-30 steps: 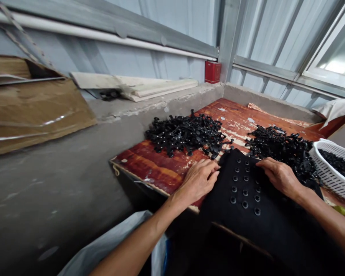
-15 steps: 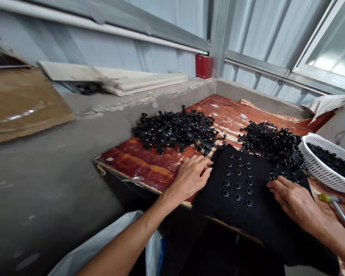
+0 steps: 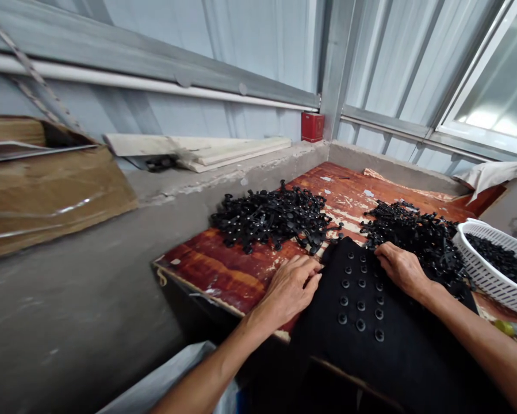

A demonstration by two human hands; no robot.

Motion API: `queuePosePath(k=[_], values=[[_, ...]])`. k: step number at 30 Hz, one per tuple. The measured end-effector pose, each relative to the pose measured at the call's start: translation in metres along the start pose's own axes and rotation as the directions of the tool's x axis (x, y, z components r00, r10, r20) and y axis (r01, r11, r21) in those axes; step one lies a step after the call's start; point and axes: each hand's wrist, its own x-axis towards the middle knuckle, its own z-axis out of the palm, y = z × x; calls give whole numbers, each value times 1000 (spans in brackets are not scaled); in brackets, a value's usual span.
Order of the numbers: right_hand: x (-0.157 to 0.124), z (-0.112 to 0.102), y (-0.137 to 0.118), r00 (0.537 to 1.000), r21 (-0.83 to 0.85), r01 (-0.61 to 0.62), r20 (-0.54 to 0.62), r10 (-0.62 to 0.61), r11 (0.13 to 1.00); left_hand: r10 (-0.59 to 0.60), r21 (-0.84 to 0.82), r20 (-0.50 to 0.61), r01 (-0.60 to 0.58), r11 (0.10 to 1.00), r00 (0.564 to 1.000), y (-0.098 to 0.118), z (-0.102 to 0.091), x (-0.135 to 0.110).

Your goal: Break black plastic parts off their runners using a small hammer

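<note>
A black cloth (image 3: pixel 322 322) lies over the near part of the table, with rows of small round black pieces (image 3: pixel 360 307) set out on it. At the cloth's left edge is my left hand (image 3: pixel 293 284), its fingers bent and closed on the edge. My right hand (image 3: pixel 401 268) is over the upper right of the cloth, at the top of the right-hand row. Its fingertips are pinched together, and whatever is between them is too small to make out. Behind the hands are a left heap of black parts with round heads (image 3: pixel 271 218) and a right heap of small black parts (image 3: pixel 417 230).
A white plastic basket (image 3: pixel 486 273) of small black pieces stands at the right, with a yellow-handled tool (image 3: pixel 506 328) near it. The worn red-brown table (image 3: pixel 206 264) meets a low concrete ledge (image 3: pixel 189 201). A cardboard box (image 3: pixel 60 195) sits at the left, a red tin (image 3: pixel 312 126) in the corner.
My right hand has moved up and left, from the loose pieces on the cloth's right side to the top of the right-hand row. My left hand stays at the cloth edge. The view has tilted up.
</note>
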Motion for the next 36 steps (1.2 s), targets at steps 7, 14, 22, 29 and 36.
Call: queuePosePath(k=[7,14,22,29,36], values=[[-20,-8,3,999,94,17,-40,-14,995,-25,8,20,25,1000,999,2,0,0],[-19,-6,0,998,146,61,-3,-61,987,-23,11,21,23,1000,1000,2,-1,0],[-15,-5,1,999,119,33,10,-34,992,-24,4,30,24,1000,999,2,-2,0],[-19,-7,-5,1000,92,11,-30,-8,996,-24,4,22,24,1000,999,4,-3,0],[-48,-26,8,994,-7,-92,-66,91,996,29,-13,-16,-29,999,999,-3,1,0]])
